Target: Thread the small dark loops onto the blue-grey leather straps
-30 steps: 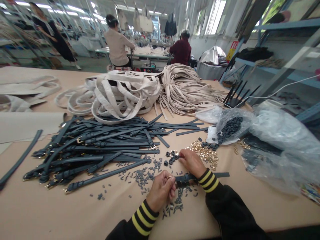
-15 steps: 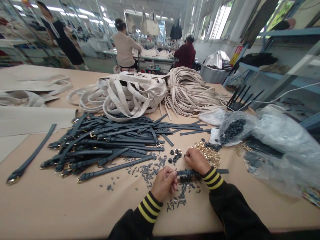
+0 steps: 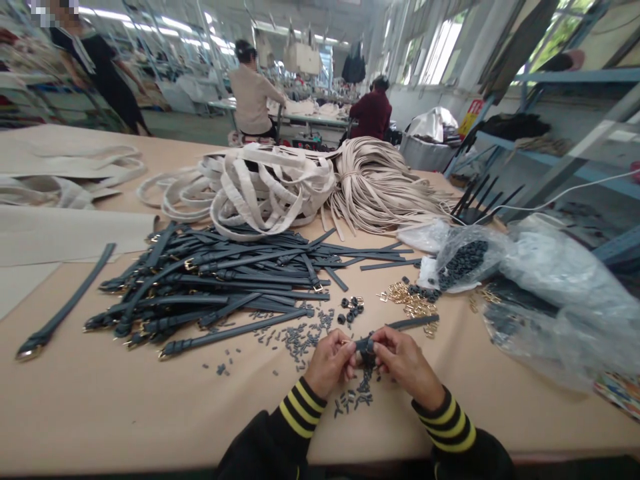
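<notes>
My left hand (image 3: 329, 361) is closed on the buckle end of a dark leather strap (image 3: 414, 323), with a glint of gold at its fingertips. My right hand (image 3: 409, 365) pinches the same strap a little further along, at what looks like a keeper loop. The strap's free end runs out past my right hand to the right. Just beyond my hands lie several black keeper loops (image 3: 344, 319) and a heap of gold buckles (image 3: 415, 303). Small dark slips (image 3: 297, 340) are scattered on the table around and below the strap.
A pile of dark buckled straps (image 3: 225, 277) covers the middle left, with a single strap (image 3: 70, 303) further left. Behind are coils of pale strapping (image 3: 270, 193) and a tied pale bundle (image 3: 375, 180). Clear plastic bags (image 3: 560, 267) lie at right. People work in the background.
My right hand has come back from the buckle heap and loose loops to the strap, close to my left hand. The strap's free end now angles upward. A person at far left has moved left.
</notes>
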`<state>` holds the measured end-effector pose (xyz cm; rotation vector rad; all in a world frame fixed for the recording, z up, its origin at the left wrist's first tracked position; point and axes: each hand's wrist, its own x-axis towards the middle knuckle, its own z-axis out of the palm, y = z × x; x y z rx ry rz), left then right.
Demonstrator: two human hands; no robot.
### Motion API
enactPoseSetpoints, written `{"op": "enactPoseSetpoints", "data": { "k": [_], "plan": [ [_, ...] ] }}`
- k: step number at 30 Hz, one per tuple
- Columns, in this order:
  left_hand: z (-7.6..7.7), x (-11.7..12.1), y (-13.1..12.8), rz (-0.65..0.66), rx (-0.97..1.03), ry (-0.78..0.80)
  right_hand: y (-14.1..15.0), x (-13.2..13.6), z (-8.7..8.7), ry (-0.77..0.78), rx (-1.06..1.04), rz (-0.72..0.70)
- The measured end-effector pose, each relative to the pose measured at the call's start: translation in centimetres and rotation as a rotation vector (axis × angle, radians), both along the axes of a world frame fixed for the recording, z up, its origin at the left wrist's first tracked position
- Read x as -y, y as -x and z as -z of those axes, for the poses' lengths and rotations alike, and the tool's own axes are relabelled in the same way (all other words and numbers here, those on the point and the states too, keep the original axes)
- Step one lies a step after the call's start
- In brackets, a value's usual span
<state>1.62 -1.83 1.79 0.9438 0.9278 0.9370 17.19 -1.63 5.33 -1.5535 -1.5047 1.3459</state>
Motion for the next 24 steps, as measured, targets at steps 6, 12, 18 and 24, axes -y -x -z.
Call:
{"op": "enactPoseSetpoints", "data": {
  "k": [6, 12, 18, 24],
  "plan": [
    [0.3, 0.1, 0.0, 0.020, -0.020, -0.030, 0.2, 0.2, -0.1, 0.028, -0.073, 0.015],
    [0.3, 0.2, 0.4, 0.102, 0.003, -0.043, -0.2, 0.2, 0.5, 0.113, -0.187, 0.058],
    [0.1, 0.3, 0.1, 0.075, -0.039, -0.030, 0.3, 0.3, -0.2, 0.118, -0.187, -0.020],
    [0.3, 0.3, -0.2, -0.041, -0.007, -0.022, 0.9, 0.5, -0.4, -0.012, -0.069, -0.012]
  ]
}}
